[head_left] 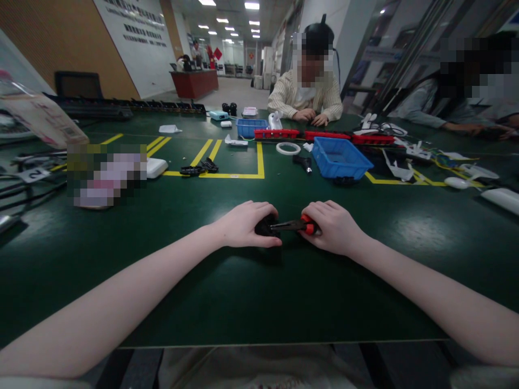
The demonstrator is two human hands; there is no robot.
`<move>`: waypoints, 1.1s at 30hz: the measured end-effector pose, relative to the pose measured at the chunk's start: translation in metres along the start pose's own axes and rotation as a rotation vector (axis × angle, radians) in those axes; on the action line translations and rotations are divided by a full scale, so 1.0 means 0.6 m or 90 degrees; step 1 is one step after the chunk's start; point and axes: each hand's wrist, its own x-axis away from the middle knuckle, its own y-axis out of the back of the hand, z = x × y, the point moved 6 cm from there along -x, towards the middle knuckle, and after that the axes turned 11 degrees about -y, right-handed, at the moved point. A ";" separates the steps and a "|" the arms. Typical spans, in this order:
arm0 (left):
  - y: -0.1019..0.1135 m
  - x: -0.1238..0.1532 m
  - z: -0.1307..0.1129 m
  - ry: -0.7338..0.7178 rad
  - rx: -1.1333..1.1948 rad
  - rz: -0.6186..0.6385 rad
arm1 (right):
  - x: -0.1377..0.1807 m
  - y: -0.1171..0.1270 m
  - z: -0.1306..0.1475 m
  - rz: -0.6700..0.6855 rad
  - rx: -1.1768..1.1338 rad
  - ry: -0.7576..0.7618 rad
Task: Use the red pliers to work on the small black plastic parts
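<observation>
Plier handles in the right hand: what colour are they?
Mostly red-orange where the plier handles show; best seen in the head view.

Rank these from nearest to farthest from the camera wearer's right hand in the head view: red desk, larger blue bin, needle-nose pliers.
1. Needle-nose pliers: held in the right hand, tips pointing left.
2. Larger blue bin: beyond the hand, on the green table.
3. Red desk: far back, left of centre.
</observation>
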 end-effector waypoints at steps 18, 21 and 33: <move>0.001 0.001 0.002 0.005 -0.032 -0.015 | -0.004 -0.009 -0.006 0.047 -0.061 -0.030; 0.002 0.004 0.002 0.017 -0.030 -0.031 | -0.004 -0.009 -0.007 0.059 -0.068 -0.039; 0.000 0.000 -0.004 0.000 -0.099 -0.005 | -0.009 -0.009 -0.012 0.079 -0.049 -0.064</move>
